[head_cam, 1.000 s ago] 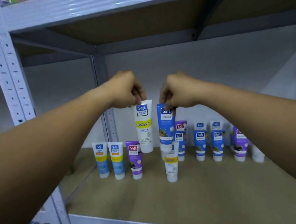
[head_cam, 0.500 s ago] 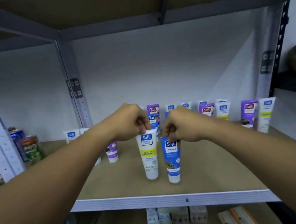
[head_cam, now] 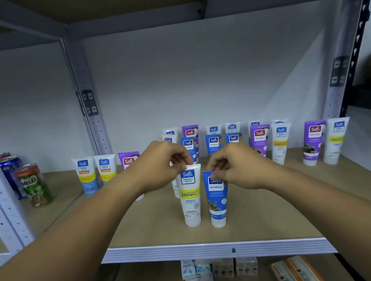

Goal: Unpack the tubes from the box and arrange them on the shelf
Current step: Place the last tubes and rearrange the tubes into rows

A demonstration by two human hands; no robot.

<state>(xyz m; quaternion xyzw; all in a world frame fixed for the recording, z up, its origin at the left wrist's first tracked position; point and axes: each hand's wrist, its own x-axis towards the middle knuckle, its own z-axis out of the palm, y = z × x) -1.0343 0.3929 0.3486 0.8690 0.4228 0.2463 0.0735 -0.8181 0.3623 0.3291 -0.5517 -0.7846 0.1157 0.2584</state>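
You have a white tube [head_cam: 190,196] with a yellow Vitamin C band standing cap-down near the shelf's [head_cam: 217,245] front edge, a blue Naturals tube [head_cam: 217,201] just beside it at 3 o'clock, also cap-down. More tubes [head_cam: 260,140] stand upright at 12 o'clock, toward the back.

tan board shelf [head_cam: 273,220] with a pale ribbed metal front edge. standing cap-down near that edge: a white tube [head_cam: 191,201] and, just beside it on the right, a blue tube [head_cam: 217,203]. further back, rows of upright white, blue and purple tubes [head_cam: 260,140]. two more white tubes [head_cam: 85,174] at back left. on the neighbouring shelf board at left, drink cans [head_cam: 33,184].
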